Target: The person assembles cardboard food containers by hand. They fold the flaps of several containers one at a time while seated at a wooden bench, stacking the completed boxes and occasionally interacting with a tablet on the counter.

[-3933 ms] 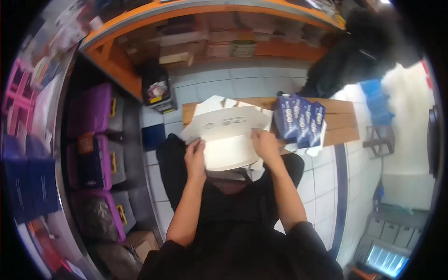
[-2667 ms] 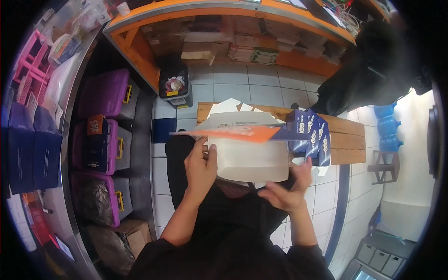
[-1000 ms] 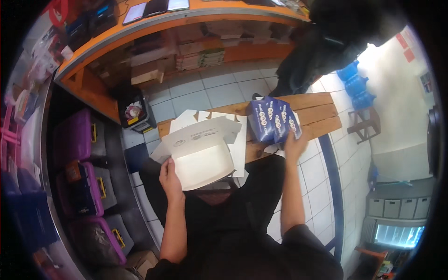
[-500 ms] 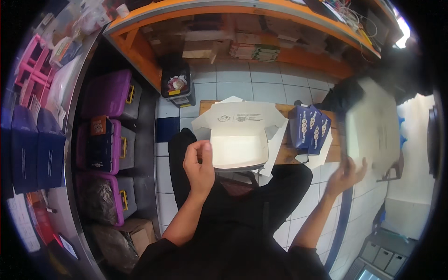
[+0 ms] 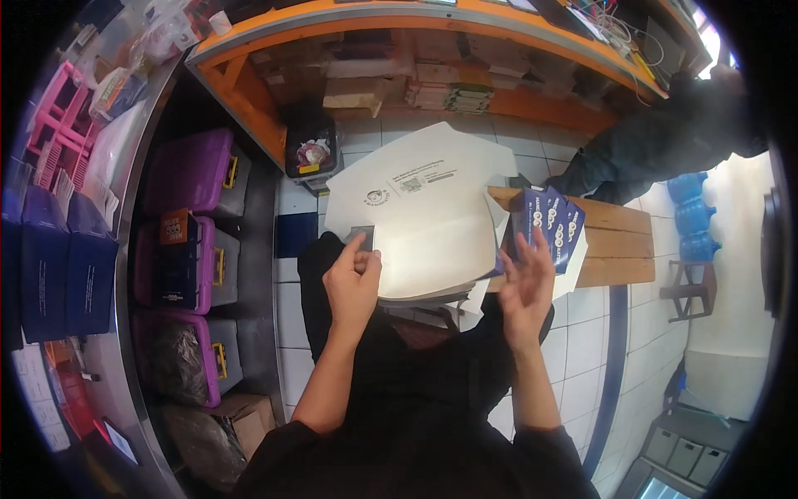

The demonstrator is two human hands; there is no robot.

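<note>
In front of me is a white cardboard food box [image 5: 436,249], its inside facing up and its wide lid panel [image 5: 440,170] spread out on the far side. Small dark print shows on the panel. At the near left corner, by a dark side flap, my left hand [image 5: 353,283] pinches the box's edge between thumb and fingers. My right hand [image 5: 528,295] is beside the right edge, fingers spread and holding nothing. Just beyond it, several dark blue folded cartons [image 5: 549,229] lie overlapping on a wooden bench [image 5: 615,237]. What lies under the white box is mostly hidden.
A small black bin [image 5: 314,158] with crumpled waste stands beyond the bench, left. Purple-lidded storage boxes [image 5: 193,170] fill a shelf on my left. Another person's dark-clothed leg [image 5: 623,154] reaches in from the right, near blue water jugs [image 5: 694,216] and a stool [image 5: 690,291].
My right hand has swung left from the far right, bringing the white box blank over the smaller formed box, and has let go. My left hand stays near the same spot.
</note>
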